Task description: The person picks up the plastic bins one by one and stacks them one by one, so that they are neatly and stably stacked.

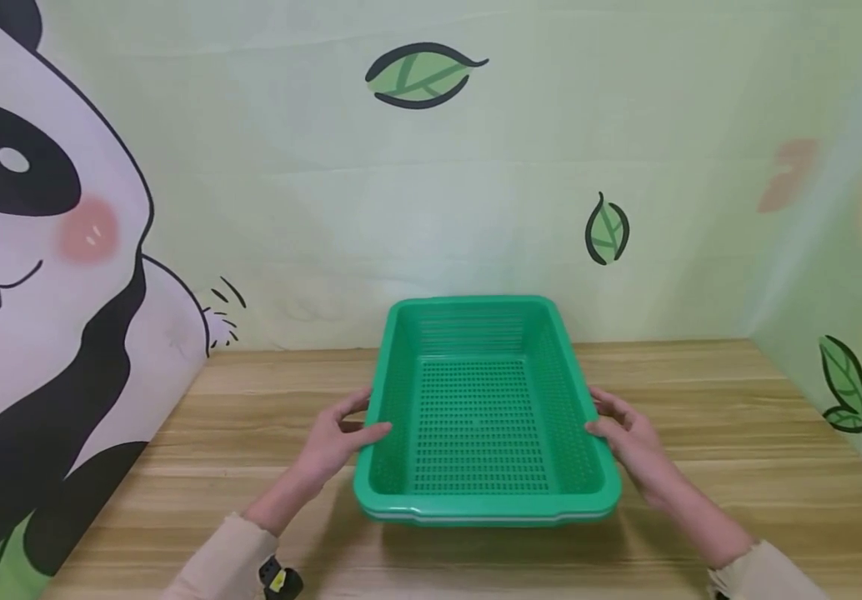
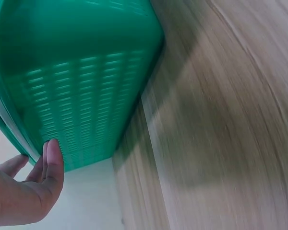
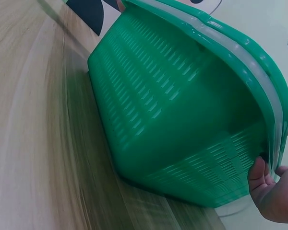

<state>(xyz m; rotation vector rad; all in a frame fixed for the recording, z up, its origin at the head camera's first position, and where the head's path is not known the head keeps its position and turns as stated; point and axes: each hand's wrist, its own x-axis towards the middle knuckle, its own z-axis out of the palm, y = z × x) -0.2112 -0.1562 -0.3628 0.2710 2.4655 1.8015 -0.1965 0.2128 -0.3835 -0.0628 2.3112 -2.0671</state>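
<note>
A rectangular green plastic basket (image 1: 487, 505) with a slotted bottom and sides is in the middle of the head view. Both wrist views show a pale band between two green edges at its rim, like stacked baskets. My left hand (image 1: 337, 435) grips the left rim, thumb over the top and fingers beneath the edge. On the opposite side my right hand (image 1: 632, 446) pinches the right rim the same way. From the left wrist, the fingertips (image 2: 53, 152) press against the slotted wall under the lip. The basket's underside is close over the tabletop, with its shadow below.
A wood-grain table (image 1: 251, 433) spreads around the basket. Behind it hangs a pale green backdrop (image 1: 288, 167) printed with leaves and a large panda (image 1: 101, 275) at the left. A small black and yellow item (image 1: 279, 580) is at the left cuff.
</note>
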